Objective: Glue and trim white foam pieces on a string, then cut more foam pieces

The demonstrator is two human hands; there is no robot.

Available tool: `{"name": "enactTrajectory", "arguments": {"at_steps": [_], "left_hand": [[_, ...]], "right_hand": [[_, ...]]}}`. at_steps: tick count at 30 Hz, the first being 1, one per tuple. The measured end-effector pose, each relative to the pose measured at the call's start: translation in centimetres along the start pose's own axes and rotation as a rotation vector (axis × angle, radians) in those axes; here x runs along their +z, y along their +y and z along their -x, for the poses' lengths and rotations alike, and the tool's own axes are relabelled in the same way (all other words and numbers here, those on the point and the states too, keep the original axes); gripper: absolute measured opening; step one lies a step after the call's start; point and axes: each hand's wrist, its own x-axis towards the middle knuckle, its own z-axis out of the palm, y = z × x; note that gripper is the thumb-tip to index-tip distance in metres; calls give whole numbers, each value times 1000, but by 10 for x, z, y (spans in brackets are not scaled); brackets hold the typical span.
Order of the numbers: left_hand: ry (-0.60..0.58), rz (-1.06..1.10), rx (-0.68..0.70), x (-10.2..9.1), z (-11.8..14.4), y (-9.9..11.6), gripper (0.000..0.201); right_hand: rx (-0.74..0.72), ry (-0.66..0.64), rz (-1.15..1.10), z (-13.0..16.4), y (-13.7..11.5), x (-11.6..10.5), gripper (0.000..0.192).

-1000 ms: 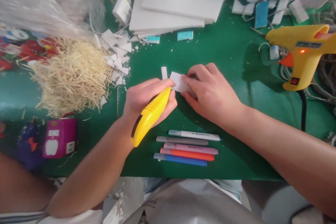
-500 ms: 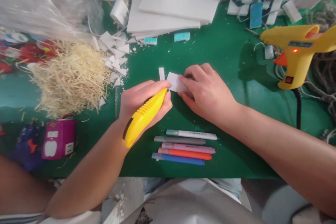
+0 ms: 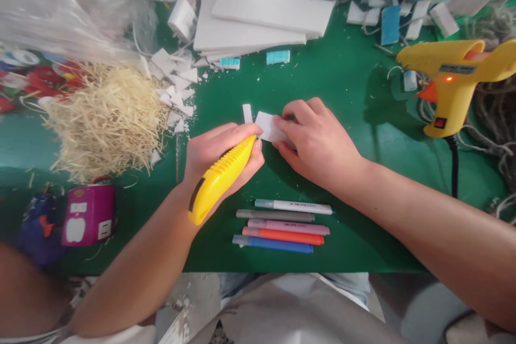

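Pinning a small white foam rectangle (image 3: 269, 127) flat on the green counter (image 3: 355, 80), right hand (image 3: 318, 142) presses fingers down; left hand (image 3: 220, 153) grips a yellow utility knife (image 3: 220, 178) (tip at the foam's left edge), handle slanting back toward the body.

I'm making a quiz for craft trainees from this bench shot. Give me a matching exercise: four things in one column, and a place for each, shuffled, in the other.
Things:
1. yellow utility knife
2. glue gun
3. pile of straw
4. row of marker pens

Places:
A. far right of the green mat
B. on the near edge of the mat, below the hands
C. gripped in the left hand
D. on the left, beside white foam scraps

Pairs: 1-C, 2-A, 3-D, 4-B

The right hand presses down the small white foam piece.
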Motion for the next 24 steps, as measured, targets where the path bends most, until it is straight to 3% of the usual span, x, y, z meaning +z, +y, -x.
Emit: {"name": "enactTrajectory", "arguments": {"at_steps": [6, 24], "left_hand": [[85, 7, 21, 5, 5, -4, 14], [69, -2, 10, 4, 4, -2, 15]], "right_hand": [[1, 4, -19, 1, 0, 0, 33], [2, -2, -28, 1, -1, 0, 33]]}}
